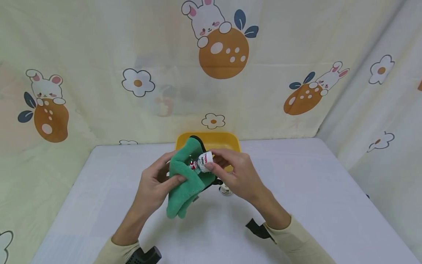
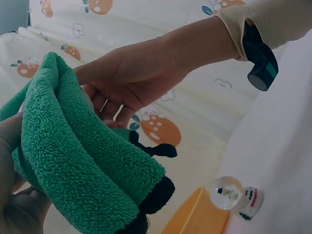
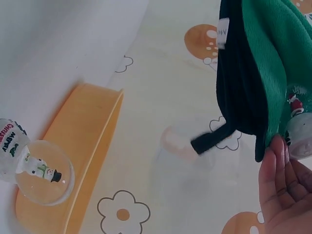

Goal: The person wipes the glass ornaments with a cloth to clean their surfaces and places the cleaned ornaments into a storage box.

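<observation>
My left hand (image 1: pixel 152 187) grips a fluffy green towel (image 1: pixel 184 179) with black trim, thumb over the near fold. Partly wrapped in the towel is a small snow globe (image 1: pixel 205 161) with a white lettered base and a red-and-white figure inside. My right hand (image 1: pixel 242 176) holds that globe by its base, thumb on the near side. In the right wrist view, the clear ball of the globe (image 3: pixel 297 100) lies against the green pile. A second snow globe (image 2: pixel 228 194), with a snowman inside, stands on the table beyond the hands.
Behind the hands, a yellow tray (image 1: pixel 232 138) sits at the table's back edge. The white table (image 1: pixel 290 183) meets a patterned curtain (image 1: pixel 158 121) at the back. Dark straps (image 1: pixel 258 230) circle both wrists.
</observation>
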The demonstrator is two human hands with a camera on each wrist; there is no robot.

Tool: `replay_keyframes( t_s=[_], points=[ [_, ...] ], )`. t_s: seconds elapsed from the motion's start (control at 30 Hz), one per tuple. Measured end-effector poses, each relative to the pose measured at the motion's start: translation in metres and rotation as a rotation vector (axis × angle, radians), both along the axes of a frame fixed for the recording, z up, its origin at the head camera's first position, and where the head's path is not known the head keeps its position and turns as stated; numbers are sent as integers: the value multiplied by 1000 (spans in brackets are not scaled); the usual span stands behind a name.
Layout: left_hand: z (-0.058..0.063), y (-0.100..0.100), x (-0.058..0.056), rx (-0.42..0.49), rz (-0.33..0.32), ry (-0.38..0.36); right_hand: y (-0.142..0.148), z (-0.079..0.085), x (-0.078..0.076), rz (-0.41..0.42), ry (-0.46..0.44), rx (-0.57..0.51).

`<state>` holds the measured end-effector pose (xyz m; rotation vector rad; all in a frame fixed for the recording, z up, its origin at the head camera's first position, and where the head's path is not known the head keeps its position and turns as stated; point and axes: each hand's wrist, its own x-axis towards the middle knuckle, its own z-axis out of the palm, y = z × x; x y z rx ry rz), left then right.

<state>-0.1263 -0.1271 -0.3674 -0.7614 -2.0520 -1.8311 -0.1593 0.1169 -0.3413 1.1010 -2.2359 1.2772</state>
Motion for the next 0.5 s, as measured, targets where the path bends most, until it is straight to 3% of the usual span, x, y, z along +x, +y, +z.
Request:
replay_keyframes(
  t_s=[0.27,0.5],
  points=[
    [0,0,0,19,36,-5,0,-1,-2,94,47,-19],
    [-1,-1,-1,51,14,-8,1,3,-1,123,145,-8]
  ],
)
